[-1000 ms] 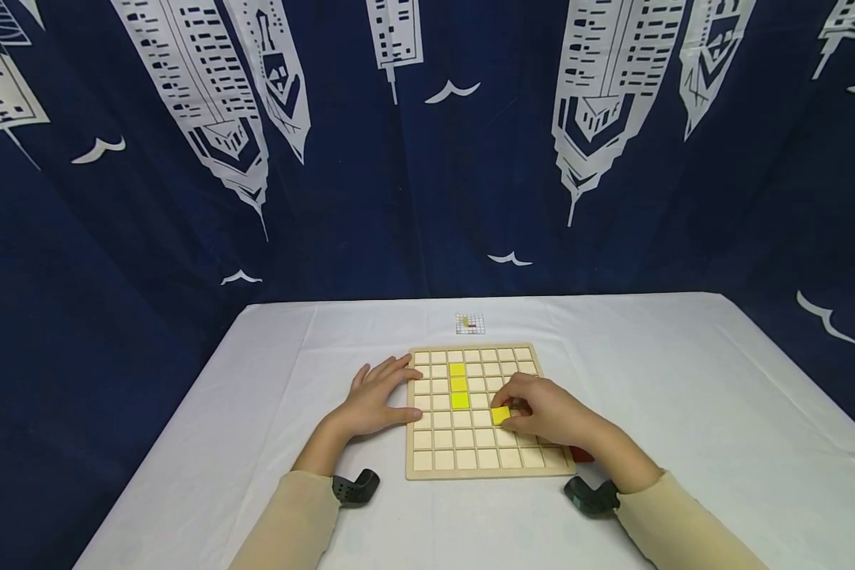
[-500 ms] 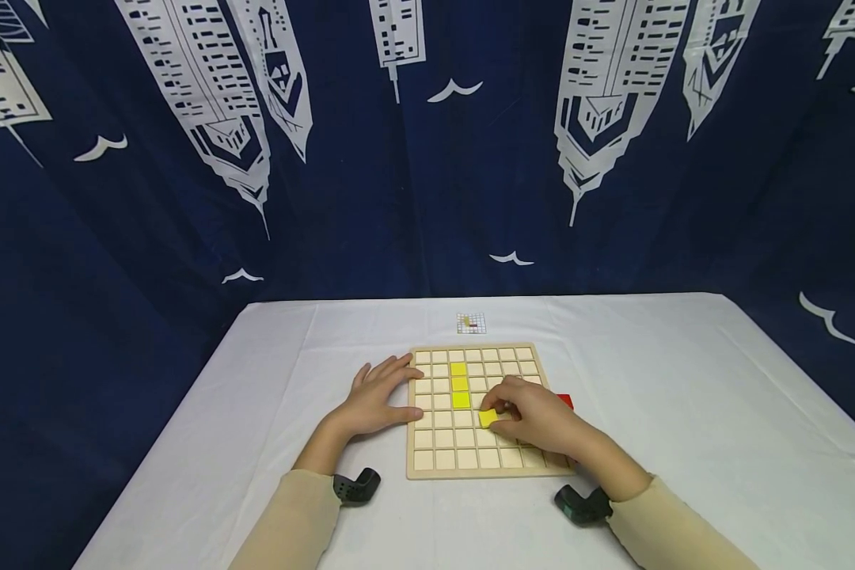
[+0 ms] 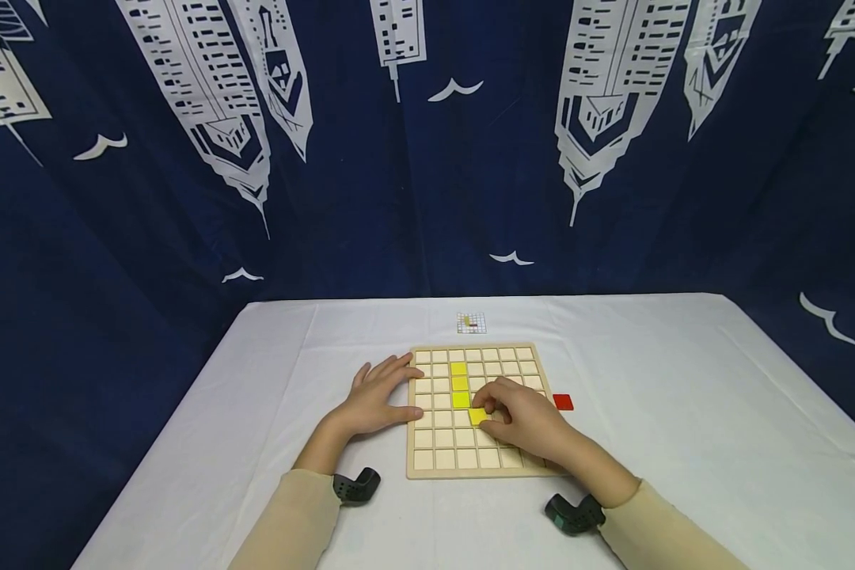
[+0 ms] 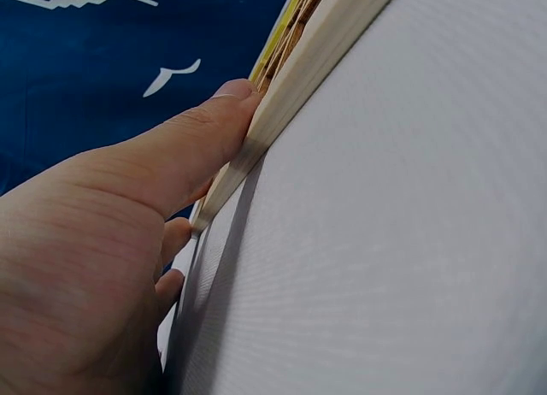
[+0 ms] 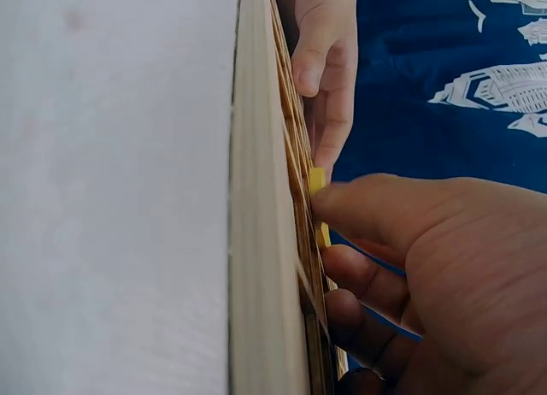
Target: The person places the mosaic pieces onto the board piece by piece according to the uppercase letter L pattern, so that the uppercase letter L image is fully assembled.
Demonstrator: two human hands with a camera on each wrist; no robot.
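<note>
A wooden grid board (image 3: 443, 460) lies on the white cloth, with several yellow squares (image 3: 459, 383) in one column. The right hand (image 3: 530, 418) pinches a yellow tile (image 3: 477, 416) between thumb and fingers, just right of and below that column; in the right wrist view the thumb presses the yellow tile (image 5: 317, 179) at the board's surface. Spread along the board's left edge, the left hand (image 3: 374, 400) rests with its thumb and fingertips on the frame. In the left wrist view the left hand's thumb (image 4: 201, 138) touches the board's rim (image 4: 299, 70).
A red square (image 3: 563, 402) lies beside the board's right edge. Behind the board is a small card with a printed grid (image 3: 471, 323). Black devices are worn on both wrists. A dark blue patterned curtain (image 3: 413, 198) hangs beyond the table.
The right hand has moved left across the board with the yellow tile, stopping near the yellow column. The red square beside the board has come into full view. The left hand has stayed in place.
</note>
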